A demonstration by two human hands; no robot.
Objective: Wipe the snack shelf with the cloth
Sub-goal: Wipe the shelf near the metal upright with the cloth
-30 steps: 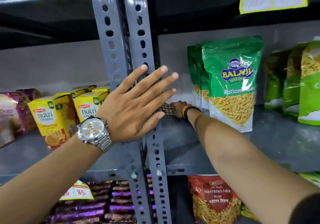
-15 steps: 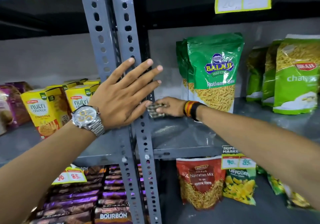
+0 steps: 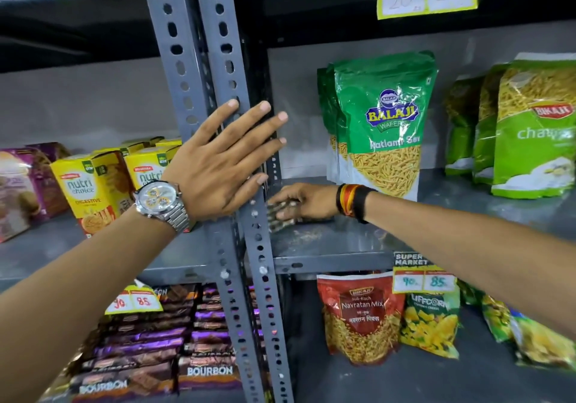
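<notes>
the cloth (image 3: pixel 282 215), checked and dark, lies flat on the grey shelf (image 3: pixel 336 243), pressed under the right hand (image 3: pixel 304 200), whose fingers curl down over it. it sits at the shelf's near left corner, just beside the slotted upright post (image 3: pixel 249 203). the left hand (image 3: pixel 224 165) rests flat on that post, fingers spread wide, holding nothing; a wristwatch (image 3: pixel 162 203) is on its wrist. behind the right wrist stands a green snack bag (image 3: pixel 383 128).
</notes>
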